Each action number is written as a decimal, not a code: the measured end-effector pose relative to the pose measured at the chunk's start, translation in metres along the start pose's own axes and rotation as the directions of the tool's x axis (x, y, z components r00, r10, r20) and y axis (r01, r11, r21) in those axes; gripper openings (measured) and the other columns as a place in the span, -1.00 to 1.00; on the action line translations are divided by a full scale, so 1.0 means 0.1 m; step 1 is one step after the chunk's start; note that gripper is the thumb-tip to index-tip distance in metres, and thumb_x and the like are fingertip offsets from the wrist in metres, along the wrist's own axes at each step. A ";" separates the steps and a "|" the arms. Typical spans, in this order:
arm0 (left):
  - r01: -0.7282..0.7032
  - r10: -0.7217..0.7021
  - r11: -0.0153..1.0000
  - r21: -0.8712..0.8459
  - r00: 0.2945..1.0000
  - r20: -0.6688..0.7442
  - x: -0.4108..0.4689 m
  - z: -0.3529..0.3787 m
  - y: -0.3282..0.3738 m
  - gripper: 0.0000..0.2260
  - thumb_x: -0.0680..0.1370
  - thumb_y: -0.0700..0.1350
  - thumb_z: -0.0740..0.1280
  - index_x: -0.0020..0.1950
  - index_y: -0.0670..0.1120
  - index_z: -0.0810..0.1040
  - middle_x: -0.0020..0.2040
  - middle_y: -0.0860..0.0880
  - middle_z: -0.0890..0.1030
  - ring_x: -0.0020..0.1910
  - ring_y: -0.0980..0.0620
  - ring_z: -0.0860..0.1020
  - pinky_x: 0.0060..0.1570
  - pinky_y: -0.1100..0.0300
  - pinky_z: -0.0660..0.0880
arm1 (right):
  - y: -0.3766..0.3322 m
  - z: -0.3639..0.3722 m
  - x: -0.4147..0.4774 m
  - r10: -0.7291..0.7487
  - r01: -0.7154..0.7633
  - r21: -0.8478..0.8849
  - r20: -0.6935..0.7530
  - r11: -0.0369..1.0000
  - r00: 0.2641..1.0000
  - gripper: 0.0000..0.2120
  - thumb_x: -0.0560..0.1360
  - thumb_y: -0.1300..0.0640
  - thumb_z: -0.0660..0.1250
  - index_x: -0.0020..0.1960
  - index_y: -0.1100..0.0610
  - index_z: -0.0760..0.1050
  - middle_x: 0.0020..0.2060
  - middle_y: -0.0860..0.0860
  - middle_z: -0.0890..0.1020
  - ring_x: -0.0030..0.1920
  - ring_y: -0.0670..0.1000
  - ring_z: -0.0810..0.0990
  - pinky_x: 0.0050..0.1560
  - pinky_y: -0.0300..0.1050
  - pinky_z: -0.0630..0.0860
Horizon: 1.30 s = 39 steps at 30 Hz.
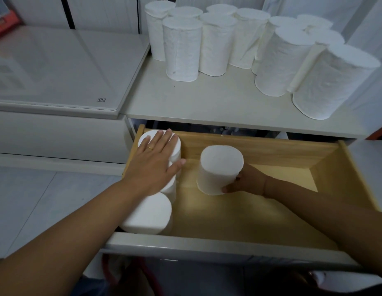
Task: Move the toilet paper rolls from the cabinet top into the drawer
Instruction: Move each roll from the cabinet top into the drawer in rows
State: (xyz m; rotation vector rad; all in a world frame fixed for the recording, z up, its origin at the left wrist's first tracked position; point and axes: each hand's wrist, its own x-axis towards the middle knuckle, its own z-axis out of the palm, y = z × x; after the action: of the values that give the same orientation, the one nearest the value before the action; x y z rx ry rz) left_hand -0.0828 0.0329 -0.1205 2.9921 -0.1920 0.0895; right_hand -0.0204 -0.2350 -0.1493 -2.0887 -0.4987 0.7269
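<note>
The wooden drawer stands pulled out below the white cabinet top. Several white toilet paper rolls stand upright on the cabinet top, toward its back and right. A row of rolls lines the drawer's left wall. My left hand lies flat with fingers spread on the tops of the far rolls in that row. My right hand grips the lower right side of one upright roll over the middle of the drawer floor, a little to the right of the row.
A white appliance lid adjoins the cabinet on the left, slightly higher. The right half of the drawer floor is bare wood. A red object sits at the far upper left. The drawer's white front edge is nearest me.
</note>
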 end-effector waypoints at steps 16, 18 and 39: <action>-0.017 0.017 1.000 0.003 1.000 0.006 -0.01 0.01 -0.01 -0.31 0.49 0.34 -0.27 0.54 0.01 -0.13 0.56 0.05 -0.12 0.51 0.09 -0.21 0.45 0.08 -0.25 | -0.61 0.15 0.17 0.434 -0.427 0.684 0.177 0.591 0.883 -0.44 0.41 -0.02 0.44 0.30 0.03 0.25 0.32 0.13 0.32 0.29 0.26 0.40 -0.08 0.05 0.65; -0.017 0.017 1.000 0.006 1.000 0.007 -0.01 0.01 -0.01 -0.32 0.50 0.34 -0.27 0.54 0.01 -0.14 0.56 0.05 -0.13 0.51 0.09 -0.21 0.46 0.08 -0.24 | -0.69 0.20 0.27 0.444 -0.399 0.669 0.114 0.627 0.889 -0.50 0.43 -0.06 0.42 0.25 0.03 0.28 0.26 0.10 0.35 0.27 0.21 0.40 -0.05 0.01 0.64; -0.159 0.159 0.987 -0.004 0.986 0.056 0.01 0.01 0.07 -0.34 0.47 0.37 -0.30 0.52 0.14 -0.14 0.50 0.17 -0.20 0.49 0.16 -0.26 0.45 0.06 -0.27 | -0.40 -1.33 -0.30 0.082 -0.099 0.075 -0.994 0.992 0.067 -0.07 0.31 -0.16 0.47 0.48 0.15 0.09 0.43 0.10 0.21 0.45 0.09 0.19 0.45 0.03 0.12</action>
State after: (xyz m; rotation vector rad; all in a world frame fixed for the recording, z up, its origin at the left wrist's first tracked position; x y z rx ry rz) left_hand -0.0827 0.0257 -0.1207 2.9769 -0.4375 0.0218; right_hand 0.0408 -0.3081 -0.0443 -2.0591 0.4815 -0.8275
